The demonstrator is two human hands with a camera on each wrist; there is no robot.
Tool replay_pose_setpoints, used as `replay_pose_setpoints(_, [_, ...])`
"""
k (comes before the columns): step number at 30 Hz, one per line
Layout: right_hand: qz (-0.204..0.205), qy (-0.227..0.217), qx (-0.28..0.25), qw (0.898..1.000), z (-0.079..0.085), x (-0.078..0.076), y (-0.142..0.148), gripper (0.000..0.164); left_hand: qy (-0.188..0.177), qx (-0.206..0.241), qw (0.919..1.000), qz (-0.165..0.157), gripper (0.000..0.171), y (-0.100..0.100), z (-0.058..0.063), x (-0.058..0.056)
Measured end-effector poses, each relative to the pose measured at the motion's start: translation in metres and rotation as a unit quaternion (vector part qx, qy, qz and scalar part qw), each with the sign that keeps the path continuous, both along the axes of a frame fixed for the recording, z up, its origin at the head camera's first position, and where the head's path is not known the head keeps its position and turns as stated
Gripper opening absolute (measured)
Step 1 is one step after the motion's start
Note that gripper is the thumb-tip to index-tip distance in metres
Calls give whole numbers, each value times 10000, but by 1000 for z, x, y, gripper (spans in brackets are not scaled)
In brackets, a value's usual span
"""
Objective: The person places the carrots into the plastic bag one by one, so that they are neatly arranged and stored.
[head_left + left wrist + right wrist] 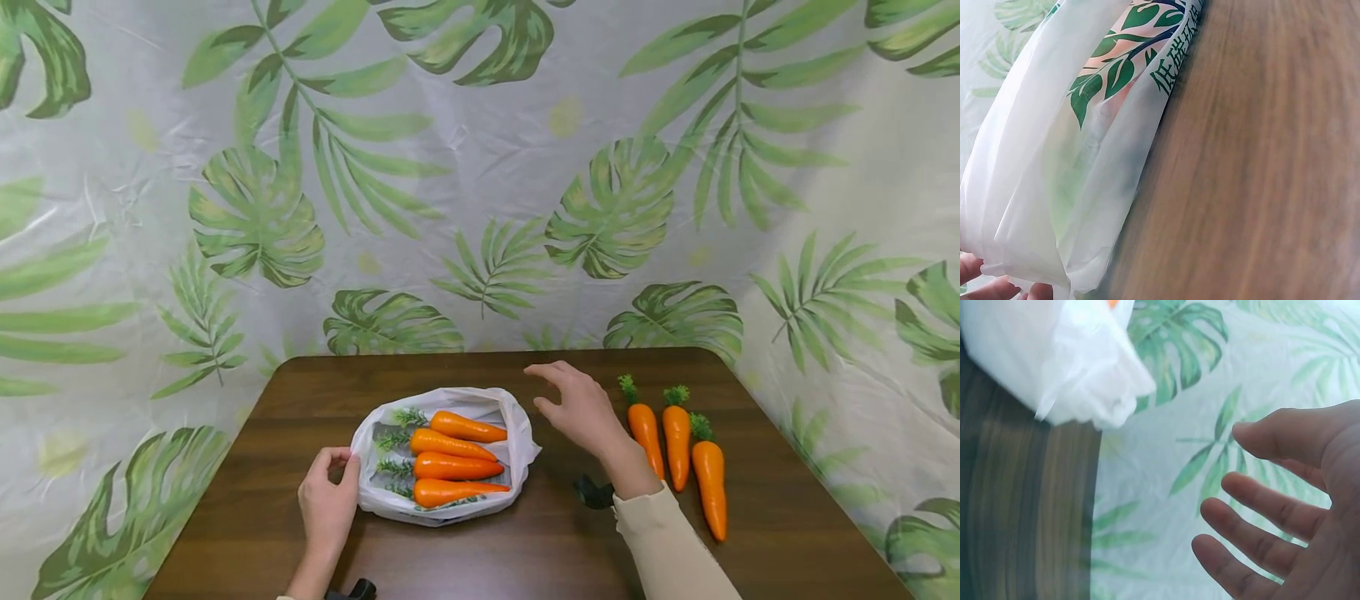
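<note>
A white plastic bag lies opened out on the table, with several orange carrots side by side inside, green tops toward the left. At the bag's left rim, the thumb and fingers of my left hand pinch the plastic. The left wrist view shows the bag from its printed side, with fingertips at its edge. My right hand hovers beyond the bag's right end, fingers spread and holding nothing. In the right wrist view that hand is apart from the bag.
Three more carrots lie on the right of the brown wooden table, beside my right forearm. A leaf-patterned sheet hangs behind the table's far edge.
</note>
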State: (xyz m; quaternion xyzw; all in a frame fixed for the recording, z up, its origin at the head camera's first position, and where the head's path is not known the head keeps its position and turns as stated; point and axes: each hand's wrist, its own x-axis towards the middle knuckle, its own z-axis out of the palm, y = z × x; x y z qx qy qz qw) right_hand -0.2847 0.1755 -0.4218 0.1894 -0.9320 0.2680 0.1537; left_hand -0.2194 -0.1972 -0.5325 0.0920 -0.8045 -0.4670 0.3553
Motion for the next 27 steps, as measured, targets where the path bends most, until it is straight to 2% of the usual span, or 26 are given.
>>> replay_pose_setpoints(10, [-396, 41, 2, 9992, -17, 4, 39, 51, -17, -11, 10000, 14, 7, -2, 0, 0])
replay_pose_setpoints(18, [-741, -214, 26, 9970, -35, 14, 73, 53, -23, 14, 10000, -41, 7, 0, 1, 1])
replay_pose_setpoints(27, [-1239, -500, 120, 9910, -52, 17, 110, 55, -49, 17, 10000, -53, 7, 1, 0, 1])
